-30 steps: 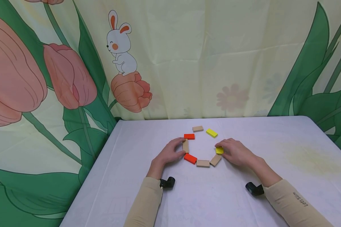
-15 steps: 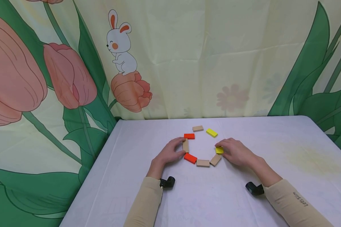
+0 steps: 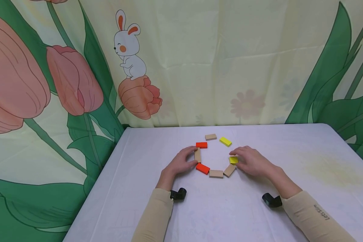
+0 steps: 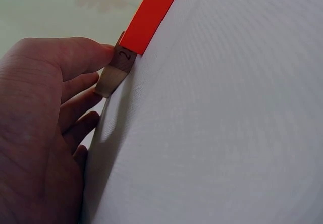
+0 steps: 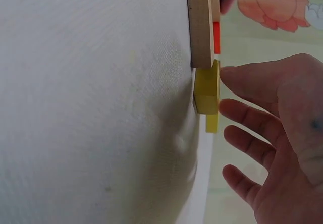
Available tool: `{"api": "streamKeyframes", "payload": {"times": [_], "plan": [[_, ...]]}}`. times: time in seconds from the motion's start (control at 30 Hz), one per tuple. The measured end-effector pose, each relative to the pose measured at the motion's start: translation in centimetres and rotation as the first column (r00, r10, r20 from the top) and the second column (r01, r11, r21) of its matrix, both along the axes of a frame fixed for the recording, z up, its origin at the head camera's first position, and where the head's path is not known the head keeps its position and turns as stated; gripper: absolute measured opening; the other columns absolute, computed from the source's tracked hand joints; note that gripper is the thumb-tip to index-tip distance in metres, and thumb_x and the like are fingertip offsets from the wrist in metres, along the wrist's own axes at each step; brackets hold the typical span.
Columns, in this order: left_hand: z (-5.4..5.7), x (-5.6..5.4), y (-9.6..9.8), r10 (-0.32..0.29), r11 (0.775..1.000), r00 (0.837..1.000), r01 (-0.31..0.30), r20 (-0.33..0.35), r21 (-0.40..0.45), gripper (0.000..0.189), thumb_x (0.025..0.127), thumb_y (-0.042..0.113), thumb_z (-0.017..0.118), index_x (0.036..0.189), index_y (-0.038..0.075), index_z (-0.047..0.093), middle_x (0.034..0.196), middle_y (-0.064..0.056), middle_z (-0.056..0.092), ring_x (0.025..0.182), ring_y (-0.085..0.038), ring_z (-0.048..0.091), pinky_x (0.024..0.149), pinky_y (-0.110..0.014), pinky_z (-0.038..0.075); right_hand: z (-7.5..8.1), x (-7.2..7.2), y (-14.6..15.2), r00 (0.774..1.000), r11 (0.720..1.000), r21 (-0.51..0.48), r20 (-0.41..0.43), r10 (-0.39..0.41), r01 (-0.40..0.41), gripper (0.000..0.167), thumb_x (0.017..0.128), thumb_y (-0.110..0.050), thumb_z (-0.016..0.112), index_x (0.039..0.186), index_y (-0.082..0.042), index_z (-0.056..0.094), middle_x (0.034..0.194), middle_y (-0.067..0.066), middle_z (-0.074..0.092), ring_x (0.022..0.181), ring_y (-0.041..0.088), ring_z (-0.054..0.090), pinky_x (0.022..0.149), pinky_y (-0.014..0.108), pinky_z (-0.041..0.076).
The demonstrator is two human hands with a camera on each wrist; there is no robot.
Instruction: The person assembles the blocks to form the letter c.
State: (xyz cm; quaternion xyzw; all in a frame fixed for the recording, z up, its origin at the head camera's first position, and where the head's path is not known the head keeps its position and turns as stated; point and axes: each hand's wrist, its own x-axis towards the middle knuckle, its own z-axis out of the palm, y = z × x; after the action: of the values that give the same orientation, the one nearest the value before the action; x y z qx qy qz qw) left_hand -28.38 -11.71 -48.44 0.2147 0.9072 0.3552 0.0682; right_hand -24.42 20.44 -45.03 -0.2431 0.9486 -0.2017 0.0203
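Observation:
My left hand point(image 3: 181, 162) holds a plain wooden block point(image 3: 197, 155) by its ends, thumb at the near end and index finger at the far end. In the left wrist view a "2" shows on that block point(image 4: 119, 65), and a red block point(image 4: 151, 19) adjoins it. Over a yellow block point(image 3: 233, 160) hovers my right hand point(image 3: 250, 162). Its fingers are spread in the right wrist view, with the thumb and index fingertips right at the top edge of the yellow block point(image 5: 206, 90). A wooden block point(image 3: 229, 170) meets the yellow one's near end.
Red point(image 3: 202, 168) and wooden point(image 3: 216, 174) blocks continue the curve at the front. Toward the back lie another red block point(image 3: 201, 145), a wooden block point(image 3: 210, 137) and a yellow block point(image 3: 225, 142). A white cloth covers the table point(image 3: 217, 208); a printed curtain point(image 3: 193, 67) hangs behind.
My right hand has let go of the yellow block, its index finger rising slightly away from it. The left hand and the blocks stay put.

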Motion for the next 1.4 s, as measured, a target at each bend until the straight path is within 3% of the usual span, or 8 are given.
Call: {"api": "streamKeyframes", "payload": {"times": [0.27,0.6,1.07,1.4], "plan": [[0.0,0.0,0.0,0.001,1.0,1.0,-0.001,0.009,-0.008,0.057,0.094,0.025,0.065,0.148,0.014,0.051,0.154,-0.004,0.045,0.142,-0.023,0.038,0.116,-0.044,0.031,0.7,-0.2,-0.3,0.999,0.998,-0.049,0.04,-0.024,0.026,0.041,0.09,-0.012,0.072,0.13,-0.008,0.065,0.133,0.013,0.06,0.128,0.04,0.047,0.104,0.063,0.04],[0.0,0.0,0.0,0.007,1.0,1.0,-0.007,0.014,-0.003,0.057,0.094,0.025,0.065,0.148,0.015,0.051,0.154,-0.004,0.045,0.142,-0.023,0.038,0.116,-0.044,0.031,1.1,-1.3,-1.0,0.999,0.994,-0.105,-0.026,0.021,-0.024,0.038,0.092,-0.011,0.069,0.13,-0.005,0.065,0.131,0.013,0.062,0.125,0.039,0.05,0.103,0.058,0.042],[0.1,0.1,0.1,0.011,1.0,1.0,-0.011,0.02,-0.017,0.057,0.095,0.026,0.065,0.149,0.016,0.051,0.154,-0.003,0.045,0.143,-0.022,0.038,0.117,-0.043,0.031,1.8,-2.8,-3.0,1.0,0.996,-0.087,0.007,0.001,0.0,0.042,0.094,-0.018,0.069,0.134,-0.006,0.063,0.136,0.014,0.059,0.129,0.039,0.047,0.106,0.059,0.041],[0.1,0.0,0.1,0.013,1.0,1.0,-0.012,0.022,-0.019,0.057,0.095,0.027,0.065,0.149,0.017,0.051,0.154,-0.002,0.045,0.143,-0.022,0.037,0.117,-0.043,0.031,2.4,-3.9,-4.5,0.999,0.995,-0.093,-0.036,0.035,-0.038,0.041,0.094,-0.016,0.069,0.133,-0.005,0.064,0.133,0.013,0.061,0.127,0.038,0.049,0.106,0.057,0.04]]}}
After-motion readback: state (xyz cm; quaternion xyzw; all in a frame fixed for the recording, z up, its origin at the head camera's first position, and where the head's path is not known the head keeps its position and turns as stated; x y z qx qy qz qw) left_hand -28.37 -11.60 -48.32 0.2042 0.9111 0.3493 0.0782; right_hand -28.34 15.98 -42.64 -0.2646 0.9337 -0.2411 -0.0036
